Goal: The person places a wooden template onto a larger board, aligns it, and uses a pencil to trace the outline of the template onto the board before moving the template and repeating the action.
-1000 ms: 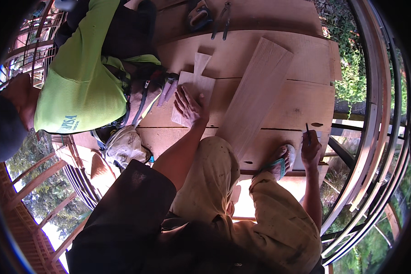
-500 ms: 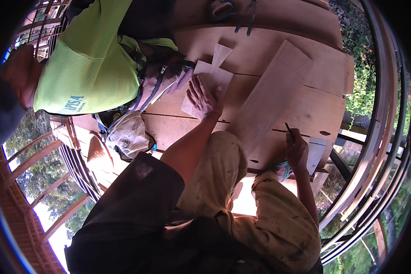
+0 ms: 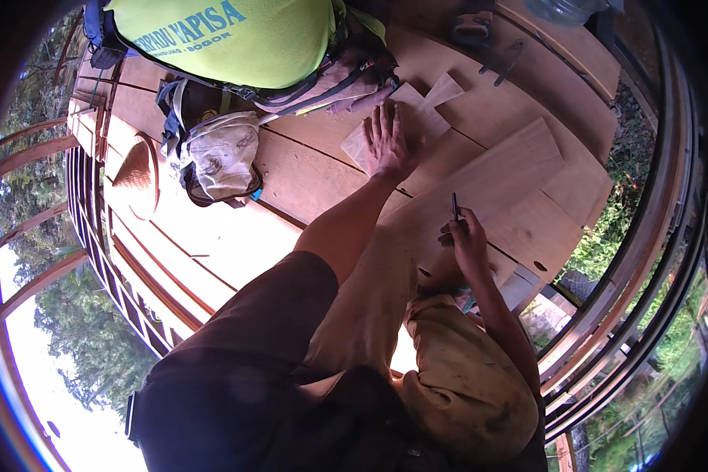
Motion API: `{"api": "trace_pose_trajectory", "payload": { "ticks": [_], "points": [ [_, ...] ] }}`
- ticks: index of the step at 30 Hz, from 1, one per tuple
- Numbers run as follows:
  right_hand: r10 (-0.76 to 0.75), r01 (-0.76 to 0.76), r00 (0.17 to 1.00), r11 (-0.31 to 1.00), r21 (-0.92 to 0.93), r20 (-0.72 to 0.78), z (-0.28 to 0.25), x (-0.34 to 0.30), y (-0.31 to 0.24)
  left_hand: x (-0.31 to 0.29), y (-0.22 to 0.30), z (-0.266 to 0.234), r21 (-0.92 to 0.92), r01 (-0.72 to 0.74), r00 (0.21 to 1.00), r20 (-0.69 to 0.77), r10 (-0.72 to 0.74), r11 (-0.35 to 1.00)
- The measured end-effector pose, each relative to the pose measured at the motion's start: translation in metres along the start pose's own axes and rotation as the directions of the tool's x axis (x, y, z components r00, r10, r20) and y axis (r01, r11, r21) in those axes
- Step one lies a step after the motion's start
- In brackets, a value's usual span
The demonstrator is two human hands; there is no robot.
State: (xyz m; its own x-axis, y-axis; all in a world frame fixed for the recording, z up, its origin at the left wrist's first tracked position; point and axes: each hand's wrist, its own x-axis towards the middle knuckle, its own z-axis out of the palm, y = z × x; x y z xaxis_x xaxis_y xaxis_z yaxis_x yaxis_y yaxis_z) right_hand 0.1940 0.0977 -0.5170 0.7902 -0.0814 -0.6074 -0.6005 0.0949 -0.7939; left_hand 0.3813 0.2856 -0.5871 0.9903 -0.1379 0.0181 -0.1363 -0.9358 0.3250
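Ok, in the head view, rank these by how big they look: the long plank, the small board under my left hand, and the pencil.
1. long plank
2. small board, partly under the left hand
3. pencil, held in the right hand

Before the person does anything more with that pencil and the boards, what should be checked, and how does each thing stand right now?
1. Left hand flat on the small wood piece: ok.
2. Right hand grips the pencil: ok.
3. Pencil tip touching the long plank: cannot tell.
4. Plank lies flat on the wooden deck: ok.
5. Co-worker in the yellow-green shirt sits close by the small piece: not ok.
6. Marked line on the wood: cannot tell.
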Motion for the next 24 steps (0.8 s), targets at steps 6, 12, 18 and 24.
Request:
{"api": "trace_pose_trajectory", "payload": {
  "ticks": [6,12,18,24],
  "points": [
    [0.093,-0.091,0.996,0.991,0.099,-0.017,0.014,0.035,-0.018,-0.013,-0.009,-0.012,-0.074,-0.134,0.991,0.012,0.135,0.988],
    [-0.016,0.008,0.99,0.998,0.057,0.139,0.048,0.072,-0.009,-0.046,-0.066,-0.034,-0.059,-0.21,0.973,0.087,0.214,0.976],
    [-0.047,0.072,0.985,0.987,-0.147,0.168,0.064,0.062,-0.017,-0.098,-0.103,-0.057,0.012,-0.198,0.944,0.272,0.187,0.98],
    [-0.104,0.137,0.98,0.97,-0.198,0.168,0.07,0.06,-0.01,-0.132,-0.145,-0.06,0.013,-0.212,0.943,0.263,0.201,0.977]
  ]
}}
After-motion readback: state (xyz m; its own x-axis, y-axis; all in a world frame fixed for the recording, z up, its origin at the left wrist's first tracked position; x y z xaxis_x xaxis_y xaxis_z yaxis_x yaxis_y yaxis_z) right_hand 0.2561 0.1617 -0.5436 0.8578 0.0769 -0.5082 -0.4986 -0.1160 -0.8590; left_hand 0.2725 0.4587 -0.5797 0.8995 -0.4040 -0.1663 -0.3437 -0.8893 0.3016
